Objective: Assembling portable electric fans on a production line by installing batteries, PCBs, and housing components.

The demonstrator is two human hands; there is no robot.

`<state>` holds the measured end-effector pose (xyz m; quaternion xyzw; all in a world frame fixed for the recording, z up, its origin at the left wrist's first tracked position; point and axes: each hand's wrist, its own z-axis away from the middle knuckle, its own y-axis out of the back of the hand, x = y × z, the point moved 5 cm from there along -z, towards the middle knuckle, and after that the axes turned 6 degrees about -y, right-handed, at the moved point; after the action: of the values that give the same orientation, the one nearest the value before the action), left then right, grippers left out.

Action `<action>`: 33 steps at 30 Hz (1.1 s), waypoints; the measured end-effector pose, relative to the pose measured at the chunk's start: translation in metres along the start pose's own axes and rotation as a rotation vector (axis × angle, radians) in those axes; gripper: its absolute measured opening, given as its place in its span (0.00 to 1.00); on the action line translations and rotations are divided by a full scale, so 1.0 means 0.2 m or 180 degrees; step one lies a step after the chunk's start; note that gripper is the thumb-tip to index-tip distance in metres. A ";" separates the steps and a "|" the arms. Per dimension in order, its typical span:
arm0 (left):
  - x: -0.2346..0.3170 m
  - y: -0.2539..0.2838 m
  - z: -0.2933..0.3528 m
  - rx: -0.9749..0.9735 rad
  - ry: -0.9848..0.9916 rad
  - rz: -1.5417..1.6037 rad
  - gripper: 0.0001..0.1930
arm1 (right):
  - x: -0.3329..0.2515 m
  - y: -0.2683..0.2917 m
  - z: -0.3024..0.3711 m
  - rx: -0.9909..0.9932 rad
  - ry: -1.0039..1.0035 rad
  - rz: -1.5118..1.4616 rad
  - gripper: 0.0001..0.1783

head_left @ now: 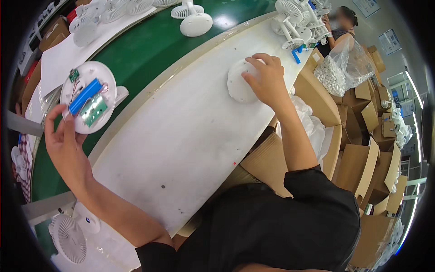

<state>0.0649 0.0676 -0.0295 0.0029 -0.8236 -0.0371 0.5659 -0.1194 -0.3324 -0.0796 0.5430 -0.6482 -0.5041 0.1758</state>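
At the left, my left hand (65,140) grips the near rim of a white fan base (103,75), its thumb and fingers at the edge. The open underside of this base faces up. Inside it lie a blue cylindrical battery (85,96), a green circuit board (94,110), a smaller green board (74,75) and thin wires. Over on the white worktable (149,149), my right hand (268,79) is curled over the right part of a round white cover (238,84). The palm hides that side of the cover.
A green conveyor belt (145,41) curves past the table, carrying a white fan (196,23). Several fans (301,22) crowd the table's far end, near blue batteries (296,55). Cardboard boxes (317,97) and a bag of white parts (333,75) stand right. Another person (342,29) is beyond.
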 end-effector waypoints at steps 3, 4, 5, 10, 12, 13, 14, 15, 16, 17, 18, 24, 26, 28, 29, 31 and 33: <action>0.01 -0.04 0.02 0.0026 -0.0018 0.0035 0.16 | -0.01 0.00 0.09 0.0021 0.0338 0.0721 0.22; 0.01 -0.04 0.02 0.0041 -0.0016 0.0037 0.18 | -0.02 -0.01 0.11 -0.0071 0.0393 0.0849 0.23; 0.00 -0.05 0.02 0.0053 -0.0013 0.0043 0.19 | -0.03 -0.01 0.13 -0.0164 0.0448 0.0981 0.25; 0.00 -0.04 0.01 0.0140 -0.0019 -0.0018 0.23 | -0.10 0.08 0.18 -0.0524 0.0187 0.0997 0.26; -0.01 -0.04 -0.01 0.0178 -0.0017 -0.0039 0.24 | -0.14 0.12 0.16 -0.0617 0.0095 0.0961 0.26; -0.01 -0.05 -0.01 0.0198 -0.0042 -0.0038 0.24 | -0.15 0.12 0.14 -0.0993 -0.0157 0.0820 0.26; -0.03 -0.04 -0.02 0.0224 -0.0052 -0.0051 0.24 | -0.17 0.11 0.13 -0.1390 -0.0405 0.0672 0.26; -0.04 -0.03 -0.02 0.0255 -0.0064 -0.0068 0.24 | -0.18 0.09 0.13 -0.1786 -0.0648 0.0521 0.26; -0.05 -0.01 -0.03 0.0293 -0.0079 -0.0091 0.24 | -0.19 0.06 0.14 -0.2182 -0.0883 0.0366 0.26; -0.08 0.00 -0.04 0.0237 -0.0061 0.0073 0.24 | -0.21 0.04 0.12 -0.2199 -0.0822 0.0362 0.26; -0.12 0.01 -0.05 0.0191 -0.0051 0.0230 0.25 | -0.26 0.03 0.10 -0.2112 -0.0711 -0.0282 0.26; -0.10 -0.09 -0.01 0.0154 0.0137 0.0446 0.25 | -0.67 -0.02 -0.05 -0.1831 0.0050 -0.3209 0.25; -0.10 -0.07 -0.01 0.0075 0.0205 0.0310 0.25 | -0.88 -0.06 -0.10 -0.1837 0.0233 -0.4156 0.24; -0.06 -0.07 0.01 0.0227 0.0337 0.0383 0.24 | -1.03 -0.15 -0.19 -0.1895 0.0160 -0.4500 0.23; -0.04 -0.09 0.01 0.0269 0.0299 0.0385 0.24 | -1.07 -0.18 -0.24 -0.1857 -0.0058 -0.4742 0.23; -0.02 -0.13 0.01 0.0225 0.0299 0.0609 0.24 | -1.13 -0.23 -0.31 -0.1765 -0.0539 -0.5208 0.21; -0.02 -0.13 0.01 0.0227 0.0246 0.0556 0.23 | -1.20 -0.28 -0.34 -0.1781 -0.0514 -0.5176 0.22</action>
<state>0.0636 0.0417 -0.0350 -0.0473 -0.7991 0.0419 0.5978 0.0461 -0.1471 -0.0214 0.7376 0.0792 -0.6515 -0.1590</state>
